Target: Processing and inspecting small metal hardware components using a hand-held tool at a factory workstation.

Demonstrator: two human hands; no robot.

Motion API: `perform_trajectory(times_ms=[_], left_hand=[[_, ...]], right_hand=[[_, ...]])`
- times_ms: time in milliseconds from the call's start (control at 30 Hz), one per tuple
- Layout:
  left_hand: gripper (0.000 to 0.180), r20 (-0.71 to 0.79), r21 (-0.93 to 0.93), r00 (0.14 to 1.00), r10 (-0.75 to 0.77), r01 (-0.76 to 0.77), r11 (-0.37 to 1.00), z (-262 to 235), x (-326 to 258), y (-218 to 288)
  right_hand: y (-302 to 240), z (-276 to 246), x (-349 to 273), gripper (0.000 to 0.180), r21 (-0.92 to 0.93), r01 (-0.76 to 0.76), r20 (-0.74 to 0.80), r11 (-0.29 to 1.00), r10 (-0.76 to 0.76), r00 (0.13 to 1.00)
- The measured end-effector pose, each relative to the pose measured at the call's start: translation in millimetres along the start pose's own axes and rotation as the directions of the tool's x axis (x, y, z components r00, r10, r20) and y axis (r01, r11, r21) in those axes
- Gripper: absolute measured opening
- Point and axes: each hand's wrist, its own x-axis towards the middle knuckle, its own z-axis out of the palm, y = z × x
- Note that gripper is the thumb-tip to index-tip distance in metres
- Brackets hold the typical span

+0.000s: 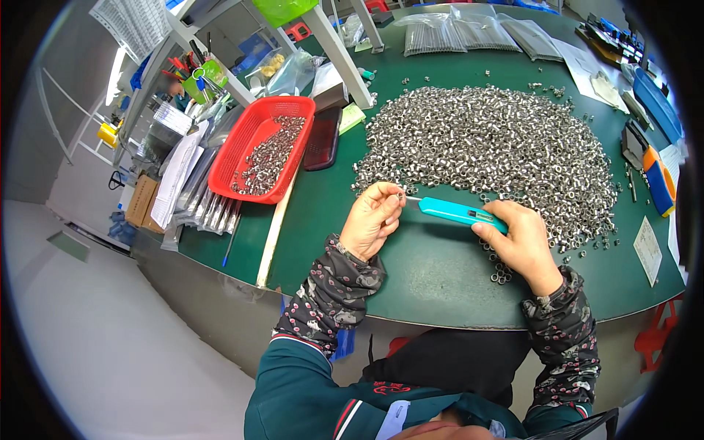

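Note:
My right hand (522,238) is closed around a teal utility knife (456,211), its blade (412,201) pointing left. At the blade's tip, the fingers of my left hand (372,218) are pinched together on a small metal ring (401,196), which they partly cover. Just beyond both hands spreads a large pile of small silvery metal rings (484,139) on the green table (422,275). Several loose rings (501,273) lie below my right hand. A red plastic basket (220,165) to the left holds more of the rings.
Beside the basket lies a dark phone-like object (323,139). Bagged stacks (202,194) and papers sit at the left edge. Clear bags of rods (433,34) line the far side. A blue tray (658,103) and an orange-and-blue object (660,183) are at the right.

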Motion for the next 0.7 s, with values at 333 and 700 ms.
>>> perform_trajectory(times_ms=[333,700], left_hand=[[0.01,0.015,0.045,0.998,0.06,-0.061,0.997,5.2,-0.5,-3.6],[0.01,-0.027,0.056,1.0,0.013,-0.012,0.998,5.1,-2.1,-4.8]], right_hand=[[-4.1,-3.3,1.2,0.031,0.104,-0.163,0.197,0.981,0.14,0.97],[-0.9,1.7,-1.9,0.031,-0.04,-0.026,0.041,0.999,0.028,0.999]])
